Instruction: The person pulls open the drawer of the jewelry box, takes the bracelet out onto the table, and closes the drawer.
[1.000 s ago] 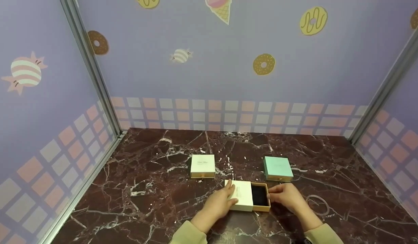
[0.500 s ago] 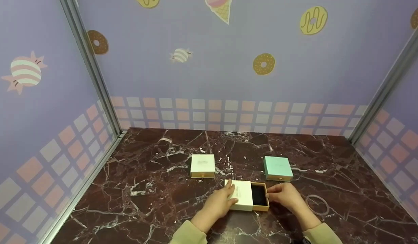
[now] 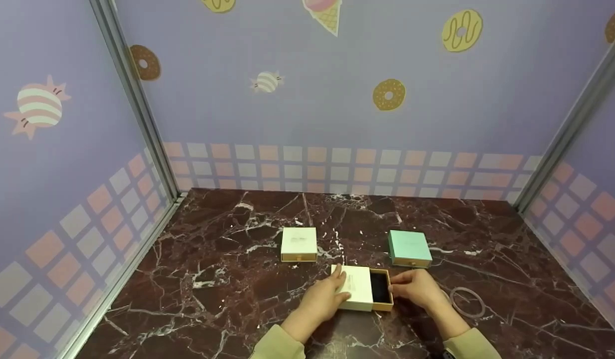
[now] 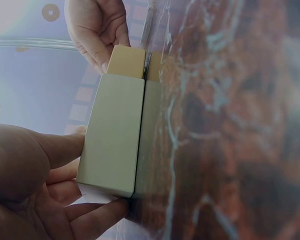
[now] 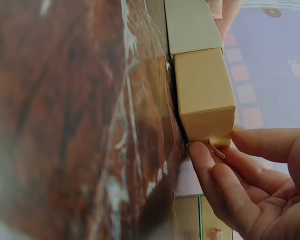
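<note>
A slide-out gift box with a cream sleeve (image 3: 359, 289) lies near the front of the table. Its gold drawer (image 5: 205, 82) sticks partway out to the right, showing a black lining (image 3: 380, 288). My left hand (image 3: 320, 300) grips the sleeve at its left end, thumb and fingers around it in the left wrist view. At the drawer's outer end, my right hand (image 3: 419, 290) has its thumb on one edge and curved fingers against the end face. A small ribbon tab (image 5: 216, 150) pokes out between those fingers.
Behind stand a second cream box (image 3: 299, 243) and a mint green box (image 3: 409, 247), both closed. A thin pale ring (image 3: 482, 305), like a bangle, lies right of my right hand. Patterned panels (image 3: 307, 114) enclose the dark marbled table (image 3: 208, 309).
The gold drawer has slid a little to the left into the sleeve, and my right hand has moved left with it. My left hand and the sleeve have stayed in place.
</note>
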A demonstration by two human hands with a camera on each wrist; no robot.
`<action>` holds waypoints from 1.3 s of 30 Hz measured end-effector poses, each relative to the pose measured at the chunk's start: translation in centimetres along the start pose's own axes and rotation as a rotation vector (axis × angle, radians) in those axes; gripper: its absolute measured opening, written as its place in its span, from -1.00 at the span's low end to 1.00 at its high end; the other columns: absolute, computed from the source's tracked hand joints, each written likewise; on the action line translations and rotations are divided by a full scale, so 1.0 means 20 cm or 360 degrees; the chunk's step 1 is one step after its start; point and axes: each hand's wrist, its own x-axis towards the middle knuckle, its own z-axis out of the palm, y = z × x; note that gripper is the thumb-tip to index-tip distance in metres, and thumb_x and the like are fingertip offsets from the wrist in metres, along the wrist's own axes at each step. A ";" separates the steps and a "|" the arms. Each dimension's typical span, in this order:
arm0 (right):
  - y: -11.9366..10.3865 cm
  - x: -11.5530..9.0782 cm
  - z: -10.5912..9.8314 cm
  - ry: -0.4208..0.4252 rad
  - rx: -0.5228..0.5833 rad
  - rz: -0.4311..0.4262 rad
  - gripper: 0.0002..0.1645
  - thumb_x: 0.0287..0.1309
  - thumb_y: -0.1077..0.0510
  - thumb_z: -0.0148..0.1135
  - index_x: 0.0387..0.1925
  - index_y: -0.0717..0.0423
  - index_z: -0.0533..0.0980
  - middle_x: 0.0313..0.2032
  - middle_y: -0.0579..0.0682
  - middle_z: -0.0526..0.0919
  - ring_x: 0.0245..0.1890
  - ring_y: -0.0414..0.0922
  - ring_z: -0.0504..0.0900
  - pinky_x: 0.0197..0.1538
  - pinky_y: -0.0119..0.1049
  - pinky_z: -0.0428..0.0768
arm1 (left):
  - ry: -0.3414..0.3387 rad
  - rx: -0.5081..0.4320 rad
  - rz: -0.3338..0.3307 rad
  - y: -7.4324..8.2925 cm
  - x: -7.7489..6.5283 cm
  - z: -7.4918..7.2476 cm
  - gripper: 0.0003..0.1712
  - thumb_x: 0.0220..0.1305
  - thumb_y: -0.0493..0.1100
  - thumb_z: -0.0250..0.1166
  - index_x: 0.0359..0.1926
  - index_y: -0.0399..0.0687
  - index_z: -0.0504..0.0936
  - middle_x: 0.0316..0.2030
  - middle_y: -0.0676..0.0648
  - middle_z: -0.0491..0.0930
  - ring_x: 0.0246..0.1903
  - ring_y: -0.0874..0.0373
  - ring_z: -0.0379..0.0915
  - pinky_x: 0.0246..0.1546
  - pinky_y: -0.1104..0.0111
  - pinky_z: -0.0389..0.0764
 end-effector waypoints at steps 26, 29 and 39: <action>-0.02 0.02 0.04 -0.0002 -0.0047 -0.0018 -0.71 0.10 0.27 0.48 -0.18 0.43 0.73 -0.31 0.24 0.82 -0.43 -0.22 0.73 -0.37 -0.39 0.68 | 0.0013 0.0030 0.0017 0.00 0.00 0.00 -0.31 0.39 -0.02 0.33 0.43 -0.21 0.45 0.53 -0.15 0.28 0.29 -0.29 0.51 0.35 -0.14 0.51; -0.03 0.02 0.05 0.0004 -0.0064 -0.0020 -0.72 0.10 0.27 0.49 -0.19 0.42 0.73 -0.31 0.24 0.82 -0.43 -0.21 0.72 -0.37 -0.38 0.67 | 0.0015 0.0028 0.0020 0.00 0.00 0.00 -0.31 0.38 -0.02 0.34 0.43 -0.21 0.45 0.53 -0.15 0.28 0.30 -0.29 0.50 0.34 -0.13 0.52; -0.03 0.03 0.06 -0.0038 0.0021 -0.0070 -0.72 0.10 0.29 0.48 -0.18 0.45 0.72 -0.31 0.27 0.82 -0.44 -0.23 0.73 -0.38 -0.44 0.65 | 0.0018 0.0028 0.0050 0.00 0.00 0.00 -0.32 0.38 -0.04 0.34 0.42 -0.22 0.46 0.52 -0.17 0.30 0.27 -0.32 0.52 0.31 -0.10 0.57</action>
